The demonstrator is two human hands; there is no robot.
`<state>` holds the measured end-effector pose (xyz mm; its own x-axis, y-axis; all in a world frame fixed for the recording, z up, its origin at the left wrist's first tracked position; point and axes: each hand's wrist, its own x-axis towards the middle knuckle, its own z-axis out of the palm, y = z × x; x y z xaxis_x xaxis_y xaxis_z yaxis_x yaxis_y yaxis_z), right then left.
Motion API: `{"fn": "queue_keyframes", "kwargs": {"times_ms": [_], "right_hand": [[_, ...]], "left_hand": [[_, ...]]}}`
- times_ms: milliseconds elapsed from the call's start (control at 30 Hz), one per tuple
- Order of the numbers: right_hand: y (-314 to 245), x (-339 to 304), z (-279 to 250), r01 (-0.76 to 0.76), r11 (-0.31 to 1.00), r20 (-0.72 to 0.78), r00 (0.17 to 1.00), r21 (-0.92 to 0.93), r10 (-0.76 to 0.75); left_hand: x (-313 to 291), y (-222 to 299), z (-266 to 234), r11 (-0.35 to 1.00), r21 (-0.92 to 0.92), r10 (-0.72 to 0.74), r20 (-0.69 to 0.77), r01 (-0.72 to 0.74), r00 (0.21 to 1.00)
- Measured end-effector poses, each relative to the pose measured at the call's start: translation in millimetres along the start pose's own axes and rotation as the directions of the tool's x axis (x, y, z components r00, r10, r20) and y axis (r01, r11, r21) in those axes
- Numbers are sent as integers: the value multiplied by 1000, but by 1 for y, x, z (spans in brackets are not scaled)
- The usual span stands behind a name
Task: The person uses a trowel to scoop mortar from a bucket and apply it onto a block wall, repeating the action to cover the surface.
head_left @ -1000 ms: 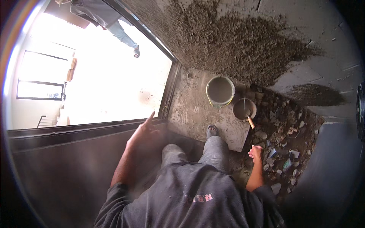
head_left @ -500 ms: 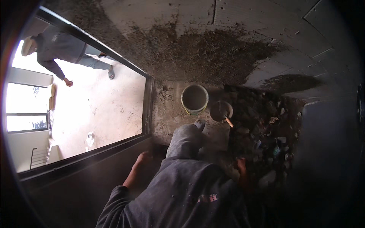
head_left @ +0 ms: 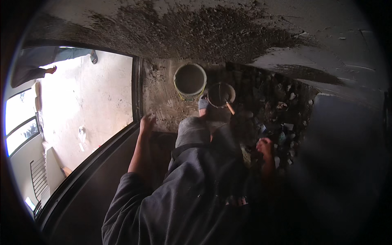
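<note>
My left hand point(head_left: 148, 121) is held out beside the window frame, fingers loosely apart and nothing in them. On the other side, my right hand point(head_left: 265, 146) hovers over the rubble with its fingers half bent, and no object shows in it. In front of my feet stands a round bucket point(head_left: 177, 86) with a greyish filling. Against its right side is a smaller round pail point(head_left: 233, 94), in which a tool with a wooden handle point(head_left: 230, 108) leans; the tool's head is hard to make out. Neither hand touches these containers.
Dark wet mortar point(head_left: 196, 34) coats part of the wall ahead. Broken rubble point(head_left: 281, 106) covers the floor to the right. Along the left runs a dark window frame point(head_left: 138, 87). Beyond it, another person's arm point(head_left: 34, 75) and leg show above a pale floor point(head_left: 102, 94).
My view has tilted and shifted, so the buckets appear further up and left. Both my hands have risen and come forward. The other person has slipped partly out of view.
</note>
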<state>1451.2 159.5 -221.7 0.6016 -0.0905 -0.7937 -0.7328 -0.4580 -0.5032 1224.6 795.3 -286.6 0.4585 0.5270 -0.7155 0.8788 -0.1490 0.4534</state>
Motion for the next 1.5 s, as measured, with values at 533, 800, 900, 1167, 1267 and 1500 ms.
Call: {"fn": "queue_keyframes", "kwargs": {"times_ms": [533, 800, 900, 1167, 1267, 1500], "right_hand": [[-94, 234, -6, 450, 682, 447, 872, -576, -198], [-108, 381, -18, 479, 675, 552, 824, -561, -126], [-150, 354, -44, 374, 802, 592, 805, -465, -31], [-134, 450, -351, 293, 798, 585, 806, -527, 90], [-143, 408, -387, 195, 641, 364, 921, -742, 141], [-149, 387, -329, 408, 548, 550, 826, -730, 118]], "left_hand": [[97, 160, 236, 891, -384, 221, -97, -242, 970], [-42, 119, 352, 756, -655, -275, -322, -4, 906], [-177, 83, 391, 783, -606, -435, -370, 141, 821], [-251, 71, 519, 666, -659, -598, -194, 348, 778], [-233, 104, 544, 862, -447, -426, -380, 239, 821], [-411, 155, 527, 839, -480, -459, -372, 256, 807]]}}
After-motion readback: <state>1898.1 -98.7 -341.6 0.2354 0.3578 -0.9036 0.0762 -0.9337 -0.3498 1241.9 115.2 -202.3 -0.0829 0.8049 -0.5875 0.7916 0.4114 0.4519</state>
